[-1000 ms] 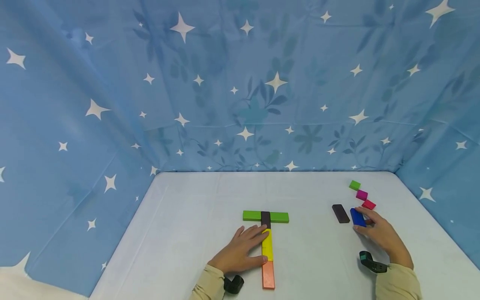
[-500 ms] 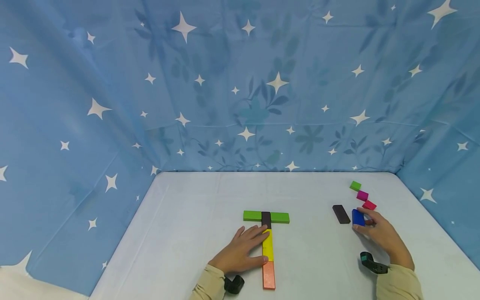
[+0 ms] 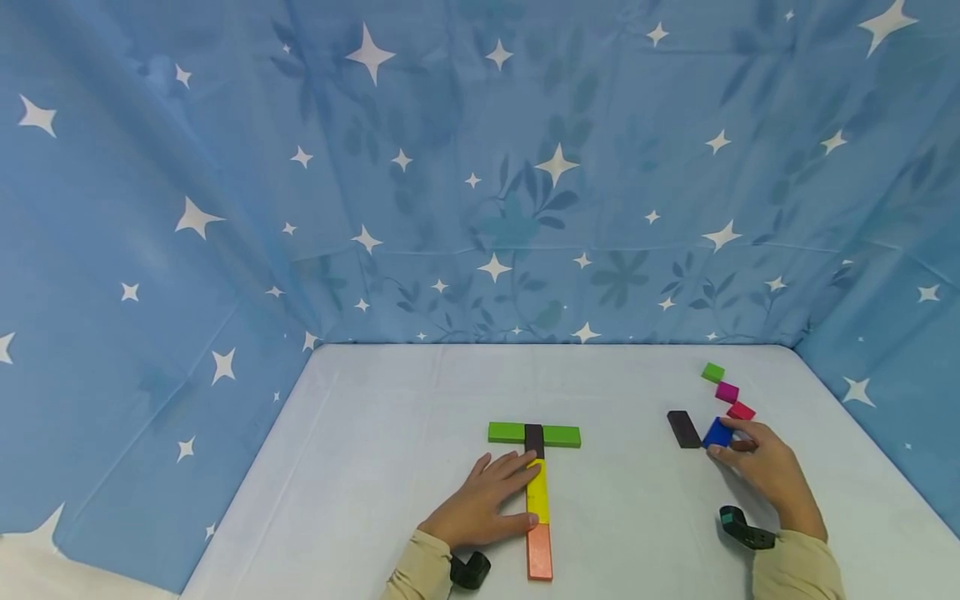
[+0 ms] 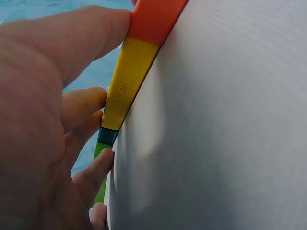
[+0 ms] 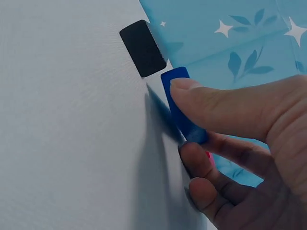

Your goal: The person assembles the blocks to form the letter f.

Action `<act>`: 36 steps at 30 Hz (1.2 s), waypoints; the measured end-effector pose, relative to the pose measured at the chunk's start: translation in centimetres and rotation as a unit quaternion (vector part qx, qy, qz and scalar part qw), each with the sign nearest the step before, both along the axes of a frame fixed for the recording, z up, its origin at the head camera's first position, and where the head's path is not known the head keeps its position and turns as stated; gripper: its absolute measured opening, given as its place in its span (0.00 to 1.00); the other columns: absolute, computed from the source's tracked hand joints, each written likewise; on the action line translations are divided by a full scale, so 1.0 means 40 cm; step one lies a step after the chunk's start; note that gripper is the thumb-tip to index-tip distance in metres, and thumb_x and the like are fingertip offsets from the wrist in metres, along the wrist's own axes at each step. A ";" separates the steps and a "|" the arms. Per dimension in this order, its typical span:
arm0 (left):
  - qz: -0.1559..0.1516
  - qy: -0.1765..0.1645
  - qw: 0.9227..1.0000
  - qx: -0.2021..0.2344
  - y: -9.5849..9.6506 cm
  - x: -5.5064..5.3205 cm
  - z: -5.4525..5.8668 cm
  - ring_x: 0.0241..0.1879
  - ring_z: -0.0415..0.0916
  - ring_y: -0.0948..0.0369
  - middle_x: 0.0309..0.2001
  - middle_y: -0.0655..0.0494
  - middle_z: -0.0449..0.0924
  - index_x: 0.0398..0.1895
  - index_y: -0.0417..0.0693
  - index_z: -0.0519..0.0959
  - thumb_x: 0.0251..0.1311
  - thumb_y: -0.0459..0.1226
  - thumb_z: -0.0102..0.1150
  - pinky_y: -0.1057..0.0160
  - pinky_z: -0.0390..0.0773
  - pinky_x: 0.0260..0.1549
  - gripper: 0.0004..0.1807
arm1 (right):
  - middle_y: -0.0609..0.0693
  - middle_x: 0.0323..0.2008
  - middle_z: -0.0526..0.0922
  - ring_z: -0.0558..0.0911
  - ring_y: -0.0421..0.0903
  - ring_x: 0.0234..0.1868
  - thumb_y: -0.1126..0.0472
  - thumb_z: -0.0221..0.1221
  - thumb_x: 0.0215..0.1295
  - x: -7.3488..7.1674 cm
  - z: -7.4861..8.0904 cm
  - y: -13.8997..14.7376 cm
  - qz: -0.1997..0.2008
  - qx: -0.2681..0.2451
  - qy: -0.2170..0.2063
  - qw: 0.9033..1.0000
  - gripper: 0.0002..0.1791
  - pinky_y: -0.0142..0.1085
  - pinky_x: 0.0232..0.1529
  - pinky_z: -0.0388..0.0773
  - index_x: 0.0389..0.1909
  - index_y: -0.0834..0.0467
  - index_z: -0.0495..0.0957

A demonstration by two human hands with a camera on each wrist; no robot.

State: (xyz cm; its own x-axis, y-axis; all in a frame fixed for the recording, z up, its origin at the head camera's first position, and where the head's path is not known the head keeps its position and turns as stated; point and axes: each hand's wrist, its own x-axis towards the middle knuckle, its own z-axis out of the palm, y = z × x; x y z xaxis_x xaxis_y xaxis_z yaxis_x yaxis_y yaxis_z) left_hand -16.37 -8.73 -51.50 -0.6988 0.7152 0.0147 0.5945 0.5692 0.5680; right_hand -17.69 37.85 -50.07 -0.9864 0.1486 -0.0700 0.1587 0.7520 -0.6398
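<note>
My left hand [image 3: 483, 502] rests with spread fingers along a row of flat blocks, its fingertips and thumb on the yellow block [image 3: 537, 492]. An orange block [image 3: 538, 552] adjoins the near end of the yellow one, and a black block [image 3: 533, 440] its far end. Green blocks [image 3: 507, 432] form a crossbar at the top, making a T shape. On the right, my right hand [image 3: 767, 467] pinches a blue block [image 5: 178, 103] between thumb and fingers. That block is held tilted, its shadow falling on the white surface. A second black block [image 5: 143, 49] lies just beyond it.
A small green block [image 3: 713, 372], a magenta block [image 3: 727, 392] and a red block [image 3: 741, 411] lie in a slanting line behind my right hand. The white table [image 3: 390, 392] ends at a blue star-patterned curtain [image 3: 450, 208] at the back and sides.
The blue block has turned in my right hand, so it now leans the other way, its near end by the loose black block. My left hand has kept its place on the row.
</note>
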 end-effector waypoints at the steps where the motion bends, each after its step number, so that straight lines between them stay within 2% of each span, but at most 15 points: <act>1: -0.001 0.000 1.000 -0.001 0.000 0.000 -0.002 0.83 0.52 0.54 0.85 0.59 0.55 0.85 0.53 0.62 0.78 0.59 0.54 0.40 0.45 0.81 0.40 | 0.82 0.65 0.65 0.72 0.79 0.61 0.55 0.68 0.74 0.001 0.000 0.001 -0.001 0.000 0.001 1.000 0.39 0.75 0.61 0.71 0.74 0.75 0.63; 6: 0.001 -0.005 1.000 -0.010 0.003 -0.001 -0.009 0.83 0.51 0.56 0.86 0.61 0.53 0.86 0.55 0.61 0.78 0.60 0.54 0.40 0.44 0.81 0.40 | 0.81 0.65 0.65 0.74 0.78 0.59 0.57 0.67 0.75 0.001 0.000 -0.004 -0.013 0.001 0.022 1.000 0.37 0.72 0.57 0.76 0.73 0.75 0.65; 12: 0.007 -0.009 1.000 -0.012 0.006 -0.001 -0.005 0.83 0.50 0.56 0.86 0.62 0.53 0.86 0.56 0.61 0.78 0.60 0.53 0.41 0.44 0.81 0.40 | 0.76 0.65 0.68 0.74 0.76 0.60 0.56 0.67 0.76 -0.013 0.007 -0.032 -0.020 -0.015 0.073 0.997 0.36 0.69 0.54 0.79 0.75 0.73 0.67; 15: 0.009 -0.010 1.000 -0.014 0.006 -0.001 -0.004 0.83 0.50 0.56 0.86 0.62 0.53 0.86 0.57 0.61 0.78 0.60 0.54 0.41 0.44 0.81 0.40 | 0.74 0.65 0.71 0.77 0.73 0.59 0.55 0.68 0.76 -0.027 0.018 -0.055 -0.011 -0.021 0.102 0.995 0.35 0.57 0.52 0.85 0.73 0.72 0.69; 18: 0.010 -0.011 1.000 -0.016 0.005 0.000 -0.002 0.83 0.50 0.56 0.85 0.62 0.53 0.86 0.56 0.62 0.78 0.60 0.54 0.41 0.44 0.81 0.40 | 0.74 0.63 0.74 0.80 0.73 0.57 0.55 0.68 0.75 -0.042 0.030 -0.082 0.001 -0.026 0.114 0.993 0.34 0.53 0.48 0.88 0.71 0.72 0.72; 23: 0.005 -0.002 1.000 -0.019 0.004 -0.006 0.003 0.83 0.50 0.55 0.86 0.62 0.52 0.86 0.56 0.61 0.78 0.60 0.53 0.41 0.44 0.81 0.40 | 0.76 0.63 0.74 0.80 0.76 0.58 0.53 0.67 0.76 -0.072 0.046 -0.131 0.031 -0.045 0.103 0.993 0.34 0.65 0.52 0.85 0.73 0.71 0.71; 28: 0.004 0.002 1.000 -0.022 0.003 -0.012 0.002 0.83 0.50 0.56 0.86 0.63 0.52 0.86 0.57 0.61 0.78 0.60 0.53 0.41 0.45 0.81 0.40 | 0.74 0.65 0.73 0.82 0.74 0.57 0.55 0.68 0.76 -0.107 0.049 -0.180 0.067 -0.049 0.107 0.991 0.33 0.63 0.52 0.85 0.72 0.70 0.73; 36: 0.006 -0.004 1.000 -0.021 0.006 -0.005 0.000 0.83 0.51 0.57 0.85 0.64 0.53 0.86 0.57 0.62 0.78 0.60 0.54 0.41 0.45 0.81 0.39 | 0.70 0.66 0.76 0.83 0.69 0.58 0.57 0.70 0.73 -0.151 0.038 -0.276 0.119 -0.072 0.104 0.985 0.30 0.63 0.57 0.83 0.69 0.68 0.76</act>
